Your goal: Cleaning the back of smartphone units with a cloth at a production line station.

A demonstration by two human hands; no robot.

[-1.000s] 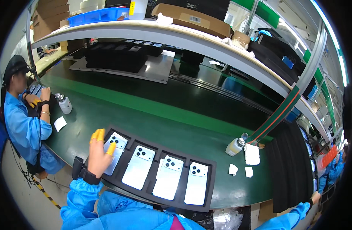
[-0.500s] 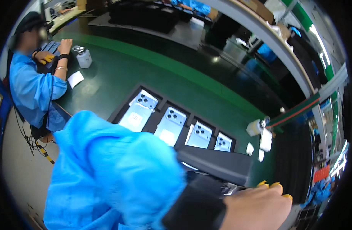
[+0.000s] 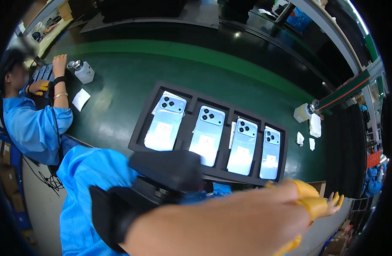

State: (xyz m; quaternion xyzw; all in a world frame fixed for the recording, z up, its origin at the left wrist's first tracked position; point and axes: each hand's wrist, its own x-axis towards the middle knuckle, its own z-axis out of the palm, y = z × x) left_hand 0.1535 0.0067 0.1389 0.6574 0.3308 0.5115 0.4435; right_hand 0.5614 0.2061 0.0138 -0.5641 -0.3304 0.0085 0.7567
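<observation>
A black tray (image 3: 140, 128) lies on the green desk (image 3: 119, 72) and holds four light-blue phones (image 3: 207, 134) face down, one per compartment. The left hand (image 3: 255, 217), with yellow finger cots, reaches across the lower view, close to the camera; its grip is open and holds nothing. The right hand is out of view. A co-worker (image 3: 34, 123) in blue sits at far left beside a white bottle (image 3: 84, 71).

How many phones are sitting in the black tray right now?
4, one per slot in the black tray: far-left phone, second phone, third phone, far-right phone. None looks hidden.
</observation>
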